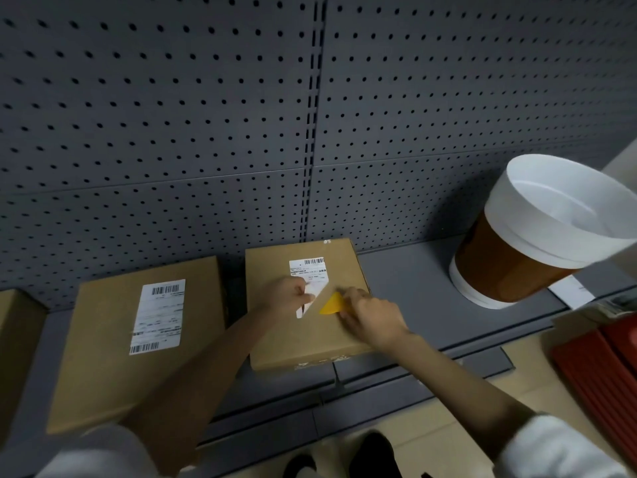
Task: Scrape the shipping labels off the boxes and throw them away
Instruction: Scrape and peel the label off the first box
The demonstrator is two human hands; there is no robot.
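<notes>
A brown cardboard box (275,339) lies flat on the grey shelf, with a white shipping label (310,270) on its top. The label's lower right part is lifted and folded over. My left hand (287,294) pinches the peeled flap of that label. My right hand (370,317) holds a yellow scraper (332,304) with its edge against the box top under the label. To the left lies a second, larger box (103,367) with an intact white label (159,317). A white and brown bin (537,232) stands at the right.
A grey pegboard wall (206,115) rises behind the shelf (406,270). A third box edge (17,346) shows at the far left. Red ridged trays (599,374) sit at the lower right. A white paper (570,291) lies beside the bin's base.
</notes>
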